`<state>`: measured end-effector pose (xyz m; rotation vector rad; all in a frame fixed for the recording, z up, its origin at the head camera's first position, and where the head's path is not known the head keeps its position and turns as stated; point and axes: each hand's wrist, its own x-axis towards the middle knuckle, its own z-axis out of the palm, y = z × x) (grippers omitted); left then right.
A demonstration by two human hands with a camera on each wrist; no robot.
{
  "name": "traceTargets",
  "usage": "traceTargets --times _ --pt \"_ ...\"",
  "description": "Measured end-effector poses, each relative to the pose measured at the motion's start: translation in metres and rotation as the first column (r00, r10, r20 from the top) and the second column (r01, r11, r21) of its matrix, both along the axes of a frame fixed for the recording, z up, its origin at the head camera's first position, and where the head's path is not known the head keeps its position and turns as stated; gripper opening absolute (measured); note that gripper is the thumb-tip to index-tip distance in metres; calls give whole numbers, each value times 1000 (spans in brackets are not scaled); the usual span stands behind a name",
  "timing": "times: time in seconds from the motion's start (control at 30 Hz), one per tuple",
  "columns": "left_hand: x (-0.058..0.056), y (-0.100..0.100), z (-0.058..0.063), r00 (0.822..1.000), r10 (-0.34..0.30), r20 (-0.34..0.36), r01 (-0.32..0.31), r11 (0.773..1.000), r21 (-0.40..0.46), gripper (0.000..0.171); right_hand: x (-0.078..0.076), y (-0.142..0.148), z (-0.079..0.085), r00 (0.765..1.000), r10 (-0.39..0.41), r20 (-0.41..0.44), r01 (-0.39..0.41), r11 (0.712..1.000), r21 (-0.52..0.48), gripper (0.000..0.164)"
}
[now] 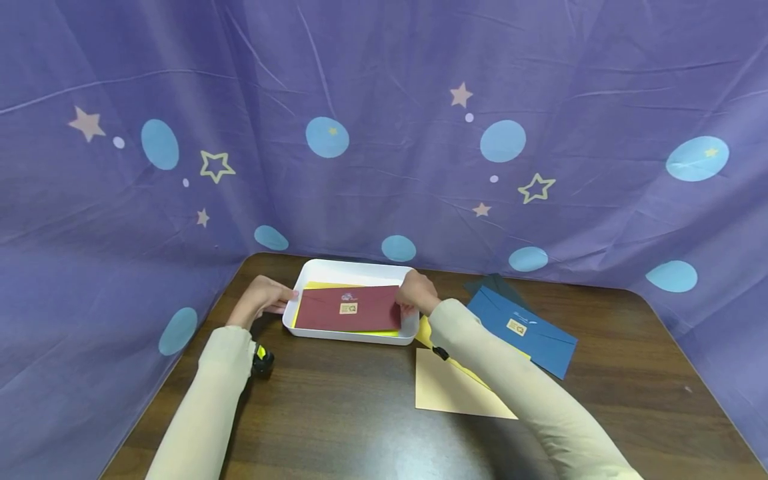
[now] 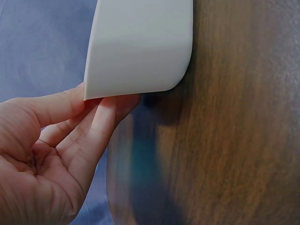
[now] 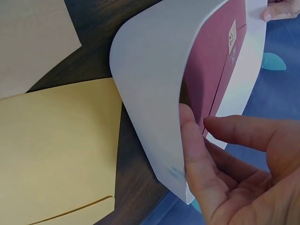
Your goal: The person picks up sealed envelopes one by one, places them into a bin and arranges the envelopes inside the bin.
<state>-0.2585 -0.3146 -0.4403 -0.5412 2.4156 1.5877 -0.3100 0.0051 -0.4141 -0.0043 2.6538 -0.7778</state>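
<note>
A white tray (image 1: 354, 272) stands toward the back of the table, with a dark red envelope (image 1: 318, 310) lying over a yellow one (image 1: 372, 333) inside it. My left hand (image 1: 268, 298) holds the tray's left end. In the left wrist view, its thumb is at the rim and the other fingers are under the outer wall. My right hand (image 1: 417, 292) reaches into the tray's right end. The right wrist view shows the thumb and fingers of that hand (image 3: 248, 168) pinching the end of the dark red envelope (image 3: 211, 70), close beside the tray wall.
On the right, a blue envelope (image 1: 543, 340) overlaps a dark green one (image 1: 501, 287). A yellow envelope (image 3: 61, 145) and a cream one (image 1: 447, 387) lie partly under my right forearm. A purple patterned curtain (image 1: 384, 187) hangs behind the wooden table (image 1: 336, 400).
</note>
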Motion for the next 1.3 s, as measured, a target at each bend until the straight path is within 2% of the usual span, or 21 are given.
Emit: traceTargets --times 0.4,0.67,0.93,1.13,1.3 --pt "1 1 1 1000 4 -3 -4 1000 -8 40 4 0 -2 999 22 -41 -22 1000 3 4" --pt "2 1 0 1000 2 -8 -2 1000 -17 41 4 1 0 999 26 -34 -26 1000 -3 4" --pt "1 7 0 999 -28 21 27 999 27 41 2 7 -6 1000 17 3 -17 999 -29 9" --pt "0 10 1 1000 -16 14 16 999 30 39 1 14 -6 1000 3 17 -1 992 -125 10" --pt "-1 10 -1 1000 -14 20 14 999 33 39 4 24 -2 1000 13 0 -12 973 -232 14"
